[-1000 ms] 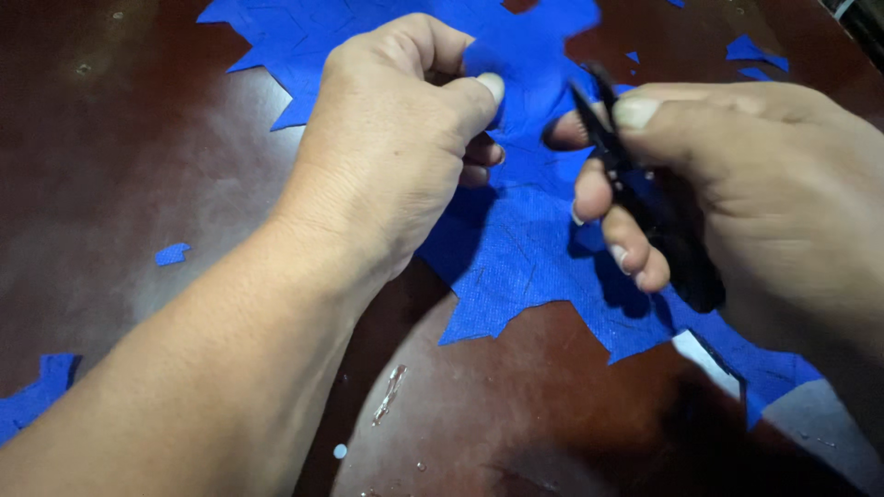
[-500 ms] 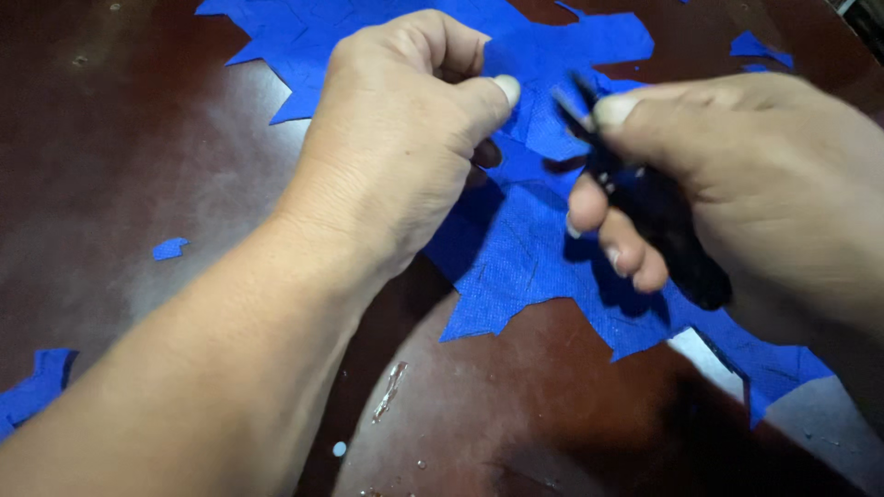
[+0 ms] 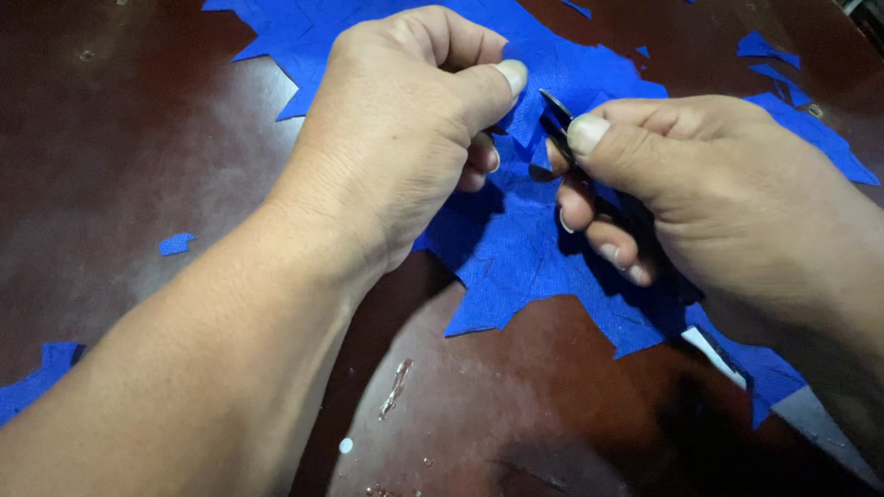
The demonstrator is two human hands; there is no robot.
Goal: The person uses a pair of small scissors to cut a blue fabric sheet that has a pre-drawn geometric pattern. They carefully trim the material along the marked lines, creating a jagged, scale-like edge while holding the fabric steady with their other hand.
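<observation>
the left hand [image 3: 396, 147] pinches a raised fold of the blue fabric [image 3: 525, 248] between thumb and curled fingers, and the right hand [image 3: 709, 193] grips small dark scissors [image 3: 557, 120]. since a moment ago the blades have closed in on that fold. the jagged sheet lies on the dark red table [image 3: 138, 138], scraps [image 3: 175, 243] around it.

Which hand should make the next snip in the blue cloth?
Probably the right hand: it already holds the dark scissors, whose blades sit at the blue cloth. The left hand has its grip pinching the cloth beside the blades, steadying it.
</observation>
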